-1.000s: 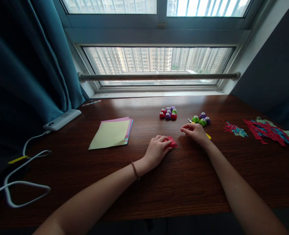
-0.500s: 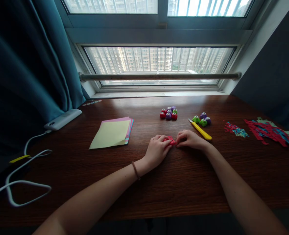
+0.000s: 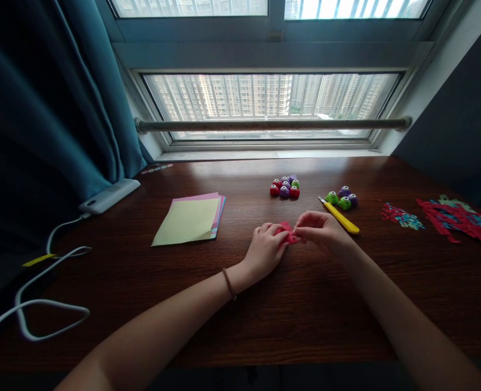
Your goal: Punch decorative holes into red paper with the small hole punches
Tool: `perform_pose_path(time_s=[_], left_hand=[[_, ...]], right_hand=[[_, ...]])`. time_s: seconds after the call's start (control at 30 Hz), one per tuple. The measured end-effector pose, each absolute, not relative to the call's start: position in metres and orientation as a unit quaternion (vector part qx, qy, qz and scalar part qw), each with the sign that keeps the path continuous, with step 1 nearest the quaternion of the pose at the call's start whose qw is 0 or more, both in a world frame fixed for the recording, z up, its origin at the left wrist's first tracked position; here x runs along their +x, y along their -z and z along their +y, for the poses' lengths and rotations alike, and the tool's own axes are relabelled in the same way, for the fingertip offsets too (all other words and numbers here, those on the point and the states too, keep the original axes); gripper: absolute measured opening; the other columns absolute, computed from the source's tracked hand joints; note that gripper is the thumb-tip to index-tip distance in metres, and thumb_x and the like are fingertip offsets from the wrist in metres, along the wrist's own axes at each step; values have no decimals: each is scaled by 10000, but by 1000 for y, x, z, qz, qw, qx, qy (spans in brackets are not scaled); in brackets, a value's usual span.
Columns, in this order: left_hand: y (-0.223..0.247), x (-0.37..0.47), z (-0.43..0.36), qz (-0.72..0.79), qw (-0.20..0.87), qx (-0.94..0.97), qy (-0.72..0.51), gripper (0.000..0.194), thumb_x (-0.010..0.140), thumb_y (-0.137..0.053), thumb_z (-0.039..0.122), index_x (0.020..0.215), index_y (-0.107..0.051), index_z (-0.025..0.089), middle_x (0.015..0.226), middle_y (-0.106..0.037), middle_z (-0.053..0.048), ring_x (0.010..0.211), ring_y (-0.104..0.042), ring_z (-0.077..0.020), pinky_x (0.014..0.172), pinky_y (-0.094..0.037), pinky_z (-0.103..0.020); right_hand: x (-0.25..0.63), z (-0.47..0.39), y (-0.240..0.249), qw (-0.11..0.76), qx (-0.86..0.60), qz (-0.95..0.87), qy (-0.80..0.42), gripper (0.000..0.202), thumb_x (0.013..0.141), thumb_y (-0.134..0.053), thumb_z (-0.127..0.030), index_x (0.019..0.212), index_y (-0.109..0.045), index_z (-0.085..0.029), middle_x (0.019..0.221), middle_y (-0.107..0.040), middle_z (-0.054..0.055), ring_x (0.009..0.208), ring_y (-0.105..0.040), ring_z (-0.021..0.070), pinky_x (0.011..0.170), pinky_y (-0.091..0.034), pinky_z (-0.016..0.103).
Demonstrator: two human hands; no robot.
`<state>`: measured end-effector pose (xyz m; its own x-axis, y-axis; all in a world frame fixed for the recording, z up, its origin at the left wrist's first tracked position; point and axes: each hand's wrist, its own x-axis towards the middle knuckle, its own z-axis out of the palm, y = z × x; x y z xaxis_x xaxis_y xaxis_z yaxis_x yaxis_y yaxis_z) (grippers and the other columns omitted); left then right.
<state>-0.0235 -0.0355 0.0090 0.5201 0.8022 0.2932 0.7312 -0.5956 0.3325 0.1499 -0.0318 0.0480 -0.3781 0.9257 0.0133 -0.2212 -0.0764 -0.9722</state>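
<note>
A small red piece (image 3: 289, 233), seemingly paper, lies on the brown table (image 3: 208, 326) between my two hands. The fingers of my left hand (image 3: 265, 247) are closed over its left part and press it down. At its right edge, my right hand (image 3: 320, 231) has thumb and forefinger pinched together; whatever is between the fingertips is too small to make out. Just beyond my right hand lies a yellow craft knife (image 3: 340, 216), its blade pointing to the far left.
Left stands a stack of coloured paper (image 3: 187, 220). Small red, purple and green figures (image 3: 284, 187) sit behind, more (image 3: 344, 198) near the knife. Tiny pieces (image 3: 402, 216) and cut strips (image 3: 460, 217) lie right. A white device (image 3: 110, 196) with a cable is far left.
My right hand has risen slightly and turned, its fingers still pinched. More of the red piece shows between my hands. The whole view has shifted a little.
</note>
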Motion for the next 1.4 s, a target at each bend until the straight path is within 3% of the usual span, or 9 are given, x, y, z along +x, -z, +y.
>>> perform_pose_path(time_s=[0.23,0.5,0.87,1.1,1.23,1.4], left_hand=[[-6,-23,-34,443,91,868,-207,245,855,-443,261,1064,-569,231,1137,-529,-39,1040,-413,-225,869,-352,-384],[-4,-25,-31,429,101,875,-203,337,828,-486,430,1113,-551,262,1179,-510,-26,1058,-423,-231,886,-349,-379],[-6,-23,-29,442,101,871,-188,281,888,-406,323,1102,-567,238,1134,-541,-25,1055,-435,-211,895,-347,-368],[-8,-23,-32,450,116,859,-214,259,858,-460,323,1076,-578,247,1094,-561,-10,1031,-443,-201,889,-355,-360],[-10,-23,-33,443,109,866,-206,236,835,-491,316,1027,-596,227,1130,-545,-17,1037,-431,-219,892,-345,-372],[-15,-23,-35,442,108,869,-196,247,836,-475,292,1047,-590,235,1156,-527,-24,1054,-413,-230,888,-335,-385]], right_hand=[[136,-49,-56,405,-285,-471,-730,212,668,-711,-219,809,-582,-128,747,-661,56,643,-629,147,548,-488,220],[144,-56,-67,332,-179,-475,-795,293,798,-588,-301,1053,-512,-177,951,-648,110,881,-622,235,766,-487,356],[146,-59,-72,285,-133,-517,-796,296,837,-529,-313,1090,-494,-165,998,-629,137,918,-605,264,822,-450,447],[148,-56,-68,285,-121,-534,-787,304,797,-591,-212,1091,-532,-162,1009,-628,123,916,-606,235,806,-472,400],[147,-52,-63,324,-145,-543,-761,258,690,-666,-61,931,-642,-148,887,-660,61,799,-630,158,749,-504,271],[145,-51,-59,344,-190,-538,-746,191,659,-680,-47,825,-687,-141,759,-669,37,706,-628,128,666,-511,208]])
